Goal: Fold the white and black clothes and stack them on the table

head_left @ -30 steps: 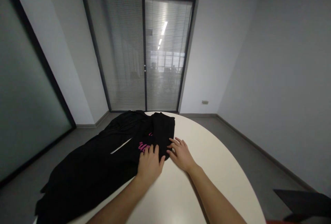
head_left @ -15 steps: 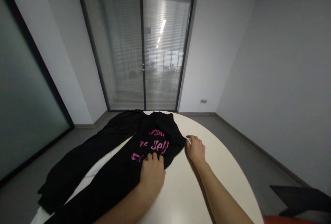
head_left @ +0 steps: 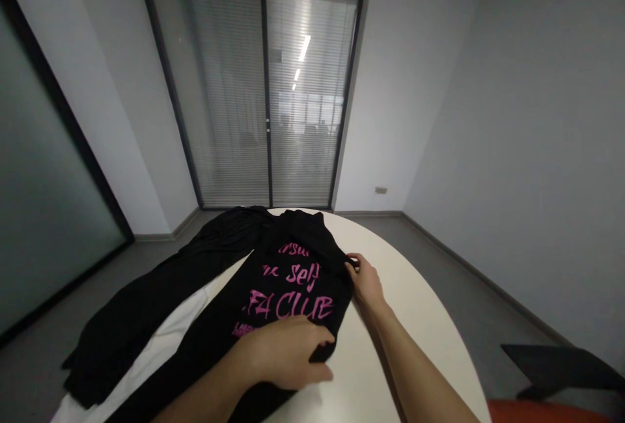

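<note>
A black shirt (head_left: 305, 224) with pink lettering lies on the round white table (head_left: 410, 306), partly bunched at its far end. My right hand (head_left: 365, 282) pinches a corner of the shirt at its right side between thumb and fingers. Over the shirt's near right edge, below the lettering, is my left hand (head_left: 288, 351), its thumb and forefinger apart and black cloth showing between them; its other fingers are mostly hidden. Left of the shirt lies another long stretch of black cloth (head_left: 146, 299), and I cannot tell whether it joins the shirt.
White cloth (head_left: 166, 332) shows between the black stretches and at the table's near left. On the right stands a black and red thing, perhaps a chair (head_left: 561, 371). A glass door with blinds (head_left: 307, 150) and plain walls lie beyond the table.
My left hand has moved nearer to me. The shirt's right part is spread wider and flatter, showing more pink lettering. My right hand stays at the corner.
</note>
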Available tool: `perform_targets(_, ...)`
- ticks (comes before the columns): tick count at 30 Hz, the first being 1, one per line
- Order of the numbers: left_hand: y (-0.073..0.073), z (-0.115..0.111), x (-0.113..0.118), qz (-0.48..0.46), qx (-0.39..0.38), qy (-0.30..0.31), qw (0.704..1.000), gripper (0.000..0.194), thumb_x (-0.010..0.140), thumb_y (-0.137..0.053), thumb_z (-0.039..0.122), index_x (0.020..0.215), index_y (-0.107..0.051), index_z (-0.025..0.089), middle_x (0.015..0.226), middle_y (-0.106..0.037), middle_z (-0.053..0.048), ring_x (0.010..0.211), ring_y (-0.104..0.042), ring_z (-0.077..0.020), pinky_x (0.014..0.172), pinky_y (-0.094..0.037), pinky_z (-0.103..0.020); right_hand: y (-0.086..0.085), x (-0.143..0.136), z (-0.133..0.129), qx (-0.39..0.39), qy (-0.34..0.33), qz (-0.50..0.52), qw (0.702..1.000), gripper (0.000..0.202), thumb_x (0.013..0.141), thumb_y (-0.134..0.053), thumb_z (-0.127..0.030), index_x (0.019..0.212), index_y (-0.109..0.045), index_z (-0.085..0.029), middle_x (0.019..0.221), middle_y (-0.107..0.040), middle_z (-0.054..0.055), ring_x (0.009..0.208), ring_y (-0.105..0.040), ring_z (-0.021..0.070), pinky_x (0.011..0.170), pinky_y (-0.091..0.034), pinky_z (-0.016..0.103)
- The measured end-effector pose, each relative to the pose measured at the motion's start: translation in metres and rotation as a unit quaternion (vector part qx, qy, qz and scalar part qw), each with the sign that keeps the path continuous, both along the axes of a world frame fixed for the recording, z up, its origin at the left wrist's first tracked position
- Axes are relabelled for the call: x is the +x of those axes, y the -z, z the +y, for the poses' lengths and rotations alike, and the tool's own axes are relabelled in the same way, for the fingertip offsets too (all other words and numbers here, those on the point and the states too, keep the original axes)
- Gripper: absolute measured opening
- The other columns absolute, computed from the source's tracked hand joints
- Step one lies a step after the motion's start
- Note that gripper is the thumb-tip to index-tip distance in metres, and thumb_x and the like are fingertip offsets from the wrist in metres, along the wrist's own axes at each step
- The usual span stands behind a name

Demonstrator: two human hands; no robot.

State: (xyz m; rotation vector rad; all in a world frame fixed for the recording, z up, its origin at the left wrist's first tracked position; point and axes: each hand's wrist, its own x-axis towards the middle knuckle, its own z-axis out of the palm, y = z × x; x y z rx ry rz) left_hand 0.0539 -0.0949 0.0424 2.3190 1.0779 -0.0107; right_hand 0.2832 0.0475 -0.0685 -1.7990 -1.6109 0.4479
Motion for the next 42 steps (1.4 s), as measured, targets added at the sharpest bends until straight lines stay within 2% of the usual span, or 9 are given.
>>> perform_targets(3,0.000,0.000,-0.007,0.010,-0.003,-0.006,1.000,0.059,0.082,-0.061,0.044,0.136,-0.058,0.022,0.136,-0.063,-0.011,0.125,-0.059,-0.0305,0.105,-0.045,-0.040,-0.006,0.007,0.000,0.019,0.019,0.022,0.999,0.031,0.094,-0.049,-0.042,0.116,-0.064,-0.025,0.108,-0.072,0.007,0.098,-0.068,0.0221,0.082,-0.049,0.032)
perform_targets(9,-0.001,0.001,-0.006,0.126,0.026,-0.045,0.991,0.047,0.076,-0.065,0.042,0.114,-0.071,0.015,0.109,-0.075,-0.016,0.103,-0.069,-0.0372,0.089,-0.053,-0.047,-0.027,-0.006,-0.013,-0.032,0.006,-0.050,0.998,0.061,0.083,-0.053,-0.069,0.121,-0.063,-0.023,0.115,-0.067,0.013,0.101,-0.067,0.0286,0.084,-0.049,0.039)
perform_targets(13,0.001,0.000,0.002,0.043,-0.056,0.048,0.996,0.040,0.079,-0.064,0.030,0.118,-0.069,0.023,0.099,-0.078,-0.004,0.093,-0.073,-0.0248,0.084,-0.054,-0.034,-0.017,-0.002,-0.015,-0.056,-0.081,-0.064,0.993,0.075,0.072,-0.076,-0.047,0.137,-0.051,-0.020,0.125,-0.064,0.013,0.111,-0.064,0.0272,0.090,-0.049,0.036)
perform_targets(17,0.000,-0.003,0.001,-0.021,-0.116,0.115,0.986,0.052,0.081,-0.067,0.032,0.132,-0.061,0.024,0.123,-0.071,-0.005,0.113,-0.066,-0.0226,0.098,-0.048,-0.032,-0.007,0.011,-0.011,-0.045,-0.106,-0.059,0.992,0.059,0.076,-0.068,-0.019,0.134,-0.052,-0.023,0.123,-0.067,0.009,0.111,-0.064,0.0227,0.091,-0.048,0.032)
perform_targets(20,-0.001,-0.004,-0.006,0.003,-0.019,0.019,1.000,0.059,0.074,-0.074,0.035,0.130,-0.062,0.020,0.131,-0.064,-0.010,0.122,-0.058,-0.0286,0.104,-0.045,-0.038,-0.006,0.019,-0.008,-0.035,-0.080,-0.038,0.995,0.056,0.077,-0.058,-0.008,0.130,-0.050,-0.024,0.116,-0.070,0.007,0.101,-0.067,0.0199,0.082,-0.048,0.028)
perform_targets(23,-0.003,-0.005,-0.011,0.070,0.021,-0.057,0.996,0.054,0.067,-0.079,0.039,0.116,-0.068,0.020,0.119,-0.067,-0.011,0.111,-0.062,-0.0317,0.095,-0.050,-0.041,-0.009,0.022,-0.007,-0.038,-0.034,-0.035,0.998,0.046,0.078,-0.060,-0.013,0.121,-0.051,-0.022,0.105,-0.071,0.007,0.089,-0.067,0.0187,0.072,-0.046,0.026)
perform_targets(27,-0.007,-0.008,-0.003,0.113,0.010,-0.057,0.992,0.039,0.069,-0.075,0.046,0.099,-0.071,0.021,0.098,-0.073,-0.009,0.096,-0.069,-0.0329,0.084,-0.053,-0.042,-0.015,0.024,-0.009,-0.055,-0.014,-0.052,0.997,0.030,0.077,-0.068,-0.030,0.103,-0.055,-0.022,0.081,-0.069,0.002,0.071,-0.063,0.0175,0.062,-0.041,0.026)
perform_targets(32,-0.014,-0.008,0.004,0.172,0.063,-0.117,0.976,0.045,0.073,-0.074,0.042,0.108,-0.069,0.015,0.110,-0.073,-0.016,0.103,-0.068,-0.0364,0.087,-0.052,-0.044,-0.016,0.027,-0.007,-0.043,-0.024,-0.035,0.998,0.016,0.078,-0.067,-0.034,0.087,-0.062,-0.022,0.072,-0.068,0.001,0.064,-0.061,0.0157,0.059,-0.038,0.025)
perform_targets(42,-0.006,0.003,-0.003,0.126,0.025,-0.060,0.990,0.022,0.085,-0.058,0.032,0.097,-0.071,0.019,0.097,-0.075,-0.011,0.094,-0.071,-0.0297,0.079,-0.051,-0.037,0.003,0.043,0.008,-0.003,-0.009,0.204,0.979,0.024,0.073,-0.071,-0.035,0.088,-0.067,-0.016,0.057,-0.064,0.002,0.049,-0.057,0.0156,0.048,-0.038,0.024)
